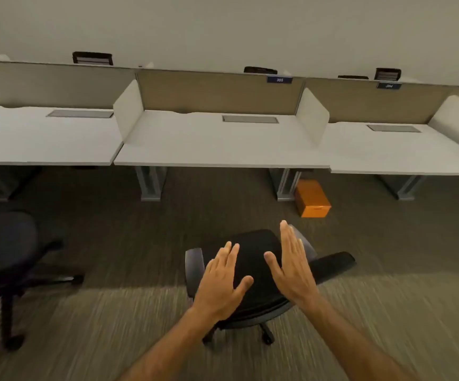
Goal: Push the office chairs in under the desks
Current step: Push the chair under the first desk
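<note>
A black office chair point(256, 268) with grey armrests stands on the carpet in front of the middle white desk point(223, 149), well short of it. My left hand point(223, 281) and my right hand point(291, 268) are stretched out flat over the chair, fingers straight, holding nothing; whether they touch it I cannot tell. A second dark office chair point(6, 257) stands at the left, out from the left desk point(44, 141). A third desk point(404, 152) is on the right.
An orange box point(312, 199) lies on the floor beside the middle desk's right leg point(284, 185). Grey desk legs stand under each top. White dividers and a tan partition back the desks. Open carpet lies between the chair and the desk.
</note>
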